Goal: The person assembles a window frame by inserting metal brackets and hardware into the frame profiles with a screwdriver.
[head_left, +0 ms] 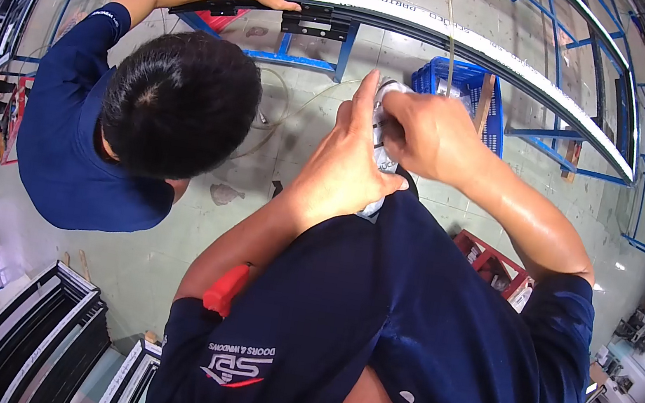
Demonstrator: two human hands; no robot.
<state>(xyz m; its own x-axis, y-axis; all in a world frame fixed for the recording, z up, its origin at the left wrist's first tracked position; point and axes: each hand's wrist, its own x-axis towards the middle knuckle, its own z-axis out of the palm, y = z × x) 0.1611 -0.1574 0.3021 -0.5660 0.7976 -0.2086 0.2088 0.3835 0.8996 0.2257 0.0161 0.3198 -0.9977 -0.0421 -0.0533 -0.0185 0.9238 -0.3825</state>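
Observation:
A crumpled white plastic packet [383,159] with dark printing is held upright in front of my chest. My left hand [341,163] supports it from the left, thumb across the near side and fingers stretched up along the other side. At the packet's upper end, my right hand [437,135] is closed, its fingertips bent in at the top edge. Whether those fingers pinch the plastic or reach inside is hidden. What the packet contains does not show.
Beyond my hands, a long window frame profile [479,46] lies across blue metal stands [345,51]. At left, a co-worker [100,127] rests a hand on it near black hinge-like hardware [316,24]. A blue crate [495,115] stands below; black-and-white frames [41,326] lean at lower left.

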